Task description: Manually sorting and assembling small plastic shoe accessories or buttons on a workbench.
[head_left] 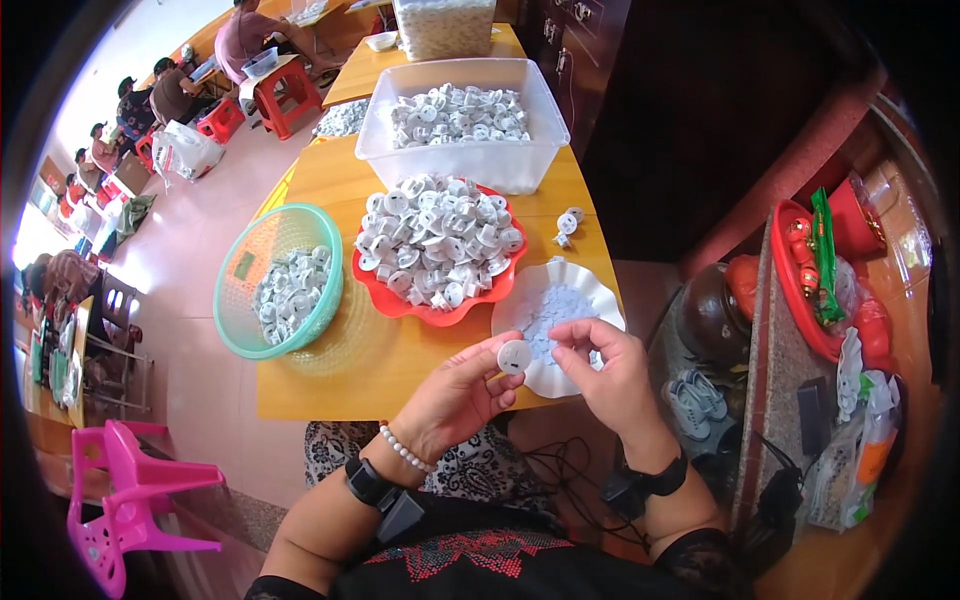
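My left hand [448, 396] pinches a white round plastic part [514, 356] with a small dark slot, its flat face turned up. Close by, my right hand [612, 378] hovers at the front of a white wavy-rimmed plate [600, 288], thumb and fingertips drawn together; what they hold, if anything, is too small to make out. Small pale-blue flat pieces [562, 306] lie spread in that plate. Behind my hands a red wavy-edged bowl [438, 317] is heaped with similar white parts. More of them sit in a green mesh basket [232, 325] on the left.
A clear plastic tub [455, 162] of white parts stands farther back on the wooden table [345, 385], with another full tub [445, 30] beyond. A few loose parts [568, 225] lie at right. A pink stool [140, 480] stands left; several people sit far left.
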`<state>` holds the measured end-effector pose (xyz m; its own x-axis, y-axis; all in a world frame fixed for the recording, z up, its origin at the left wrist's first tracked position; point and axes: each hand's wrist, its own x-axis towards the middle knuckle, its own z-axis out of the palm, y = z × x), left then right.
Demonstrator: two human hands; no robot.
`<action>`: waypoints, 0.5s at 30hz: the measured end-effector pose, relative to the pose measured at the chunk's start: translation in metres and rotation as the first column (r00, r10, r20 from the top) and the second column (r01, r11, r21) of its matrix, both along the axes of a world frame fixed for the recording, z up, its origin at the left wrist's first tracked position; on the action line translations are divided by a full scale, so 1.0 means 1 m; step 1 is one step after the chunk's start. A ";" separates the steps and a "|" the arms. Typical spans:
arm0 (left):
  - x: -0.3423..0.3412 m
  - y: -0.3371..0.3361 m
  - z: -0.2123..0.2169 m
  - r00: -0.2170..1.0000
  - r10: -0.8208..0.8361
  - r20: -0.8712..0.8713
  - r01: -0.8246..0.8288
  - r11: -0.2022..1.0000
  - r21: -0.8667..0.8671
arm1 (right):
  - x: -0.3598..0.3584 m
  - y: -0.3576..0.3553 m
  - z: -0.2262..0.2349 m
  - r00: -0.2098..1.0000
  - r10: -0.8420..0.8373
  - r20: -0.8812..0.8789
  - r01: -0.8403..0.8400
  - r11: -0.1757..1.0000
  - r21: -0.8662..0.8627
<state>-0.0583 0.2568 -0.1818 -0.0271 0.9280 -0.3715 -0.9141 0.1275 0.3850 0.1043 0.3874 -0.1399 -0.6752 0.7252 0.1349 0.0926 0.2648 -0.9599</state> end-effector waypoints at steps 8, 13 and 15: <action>0.007 -0.001 -0.002 1.000 -0.009 -0.021 0.009 1.000 -0.008 | -0.008 -0.013 0.010 1.000 0.005 0.029 -0.016 0.920 0.391; 0.009 -0.003 0.009 0.996 0.015 -0.087 -0.015 1.000 0.009 | -0.009 -0.012 0.006 0.999 -0.006 0.041 -0.008 0.947 0.321; 0.009 -0.004 0.010 0.986 0.012 -0.164 -0.018 0.999 -0.032 | -0.009 -0.013 0.007 0.998 0.000 0.055 -0.018 0.946 0.323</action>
